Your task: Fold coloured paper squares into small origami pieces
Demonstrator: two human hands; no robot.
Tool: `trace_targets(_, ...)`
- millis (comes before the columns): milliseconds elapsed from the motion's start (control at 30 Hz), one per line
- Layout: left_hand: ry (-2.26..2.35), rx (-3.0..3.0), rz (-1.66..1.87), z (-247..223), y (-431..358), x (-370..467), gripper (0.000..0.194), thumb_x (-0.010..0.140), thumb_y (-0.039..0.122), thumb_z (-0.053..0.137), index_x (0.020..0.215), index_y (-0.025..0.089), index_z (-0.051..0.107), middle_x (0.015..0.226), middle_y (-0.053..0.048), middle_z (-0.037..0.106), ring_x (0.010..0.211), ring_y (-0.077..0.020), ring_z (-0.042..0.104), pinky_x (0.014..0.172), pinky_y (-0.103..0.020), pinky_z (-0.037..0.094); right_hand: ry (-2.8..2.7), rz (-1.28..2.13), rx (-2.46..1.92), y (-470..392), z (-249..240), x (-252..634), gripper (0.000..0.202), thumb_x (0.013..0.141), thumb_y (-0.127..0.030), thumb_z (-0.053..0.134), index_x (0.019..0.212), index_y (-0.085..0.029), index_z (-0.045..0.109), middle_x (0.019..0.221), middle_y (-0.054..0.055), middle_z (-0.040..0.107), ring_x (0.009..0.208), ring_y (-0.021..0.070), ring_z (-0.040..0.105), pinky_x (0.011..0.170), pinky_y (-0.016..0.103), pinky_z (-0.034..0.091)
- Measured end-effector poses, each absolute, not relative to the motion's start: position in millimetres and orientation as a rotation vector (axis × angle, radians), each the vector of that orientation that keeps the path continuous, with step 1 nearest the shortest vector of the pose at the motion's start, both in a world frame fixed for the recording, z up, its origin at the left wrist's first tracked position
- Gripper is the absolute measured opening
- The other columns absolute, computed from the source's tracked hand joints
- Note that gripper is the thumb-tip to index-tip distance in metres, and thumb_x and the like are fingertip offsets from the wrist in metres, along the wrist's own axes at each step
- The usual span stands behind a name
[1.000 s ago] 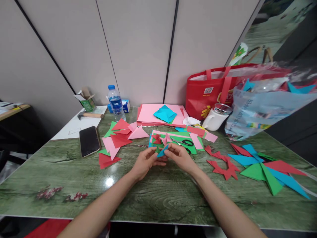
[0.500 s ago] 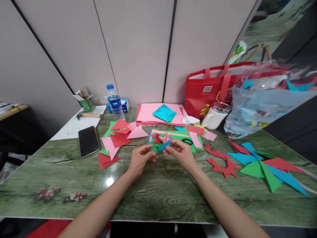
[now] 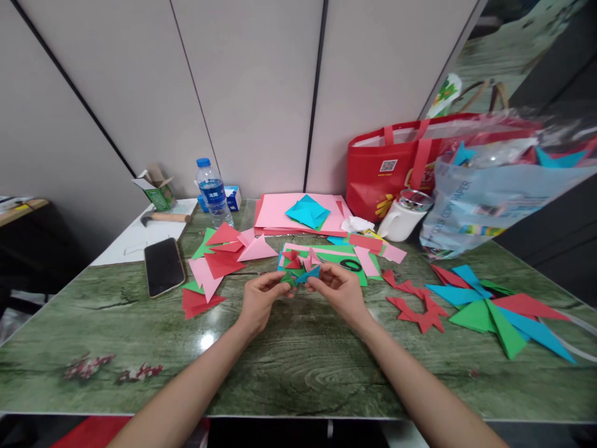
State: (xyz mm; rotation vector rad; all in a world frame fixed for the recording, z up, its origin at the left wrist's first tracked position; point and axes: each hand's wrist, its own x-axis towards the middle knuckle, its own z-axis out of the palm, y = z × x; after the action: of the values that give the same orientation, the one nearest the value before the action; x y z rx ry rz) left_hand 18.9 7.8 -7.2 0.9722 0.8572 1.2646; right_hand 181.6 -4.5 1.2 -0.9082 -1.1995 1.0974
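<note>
Between my two hands is a small folded-paper piece (image 3: 303, 269) made of red, pink, green and blue parts. My left hand (image 3: 262, 298) pinches its green part between thumb and fingers. With thumb and forefinger, my right hand (image 3: 340, 292) grips the blue part. The piece is held up over the table, in front of a stack of green and pink paper sheets (image 3: 362, 272). Black scissors handles (image 3: 351, 265) show on that stack, just beyond my right hand. Folded red and pink paper triangles (image 3: 226, 264) lie to the left of my left hand.
Right of my hands lie a red zigzag paper chain (image 3: 422, 314) and blue, green and red folded pieces (image 3: 494, 317). Farther back stand a water bottle (image 3: 213, 193), a white mug (image 3: 402, 218), a red bag (image 3: 373, 171) and a plastic bag (image 3: 494, 205). A phone (image 3: 164, 266) and hammer (image 3: 168, 217) lie left.
Both hands keep their hold on the paper piece and have barely moved. The whole view has shifted slightly, with most things appearing a little farther left.
</note>
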Motion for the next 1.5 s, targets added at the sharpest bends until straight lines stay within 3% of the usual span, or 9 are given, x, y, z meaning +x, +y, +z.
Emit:
trace_targets(133, 0.849, 0.967, 1.257, -5.6, 7.3, 18.8, 0.026, 0.056, 0.020, 0.076, 0.081, 0.013, 0.069, 0.061, -0.003, 0.069, 0.054, -0.0168, 0.064, 0.050, -0.026, 0.051, -1.195, 1.088, -0.891, -5.6, 1.8, 179.9, 0.019, 0.068, -0.031, 0.069, 0.077, -0.020, 0.056, 0.067, -0.002, 0.063, 0.059, 0.0152, 0.063, 0.060, 0.030, 0.053)
trace_targets(567, 0.783, 0.904, 1.233, -2.5, 6.9, 19.6, 0.028, 0.058, 0.017, 0.076, 0.086, 0.017, 0.073, 0.072, -0.004, 0.072, 0.058, -0.0125, 0.063, 0.061, -0.024, 0.049, -1.234, 1.051, -0.889, -6.1, -1.8, 179.5, 0.018, 0.068, -0.028, 0.070, 0.076, -0.020, 0.057, 0.068, 0.000, 0.063, 0.060, 0.0166, 0.062, 0.062, 0.032, 0.053)
trace_targets(1167, 0.782, 0.881, 1.227, 0.5, 5.4, 20.6, 0.027, 0.053, 0.020, 0.078, 0.080, 0.016, 0.073, 0.073, -0.004, 0.071, 0.058, -0.0143, 0.063, 0.064, -0.028, 0.051, -1.372, 0.764, -0.960, -10.8, -3.9, 179.1, 0.013, 0.072, -0.024, 0.065, 0.084, -0.022, 0.062, 0.082, 0.004, 0.061, 0.067, 0.0170, 0.062, 0.064, 0.033, 0.056)
trace_targets(1500, 0.780, 0.881, 1.240, -1.2, 6.2, 20.2, 0.027, 0.055, 0.019, 0.077, 0.081, 0.016, 0.073, 0.073, -0.004, 0.072, 0.058, -0.0142, 0.063, 0.065, -0.029, 0.051, -1.301, 0.817, -0.956, -11.1, -5.1, 176.5, 0.013, 0.071, -0.025, 0.067, 0.082, -0.021, 0.062, 0.077, 0.002, 0.064, 0.063, 0.0167, 0.064, 0.062, 0.033, 0.056)
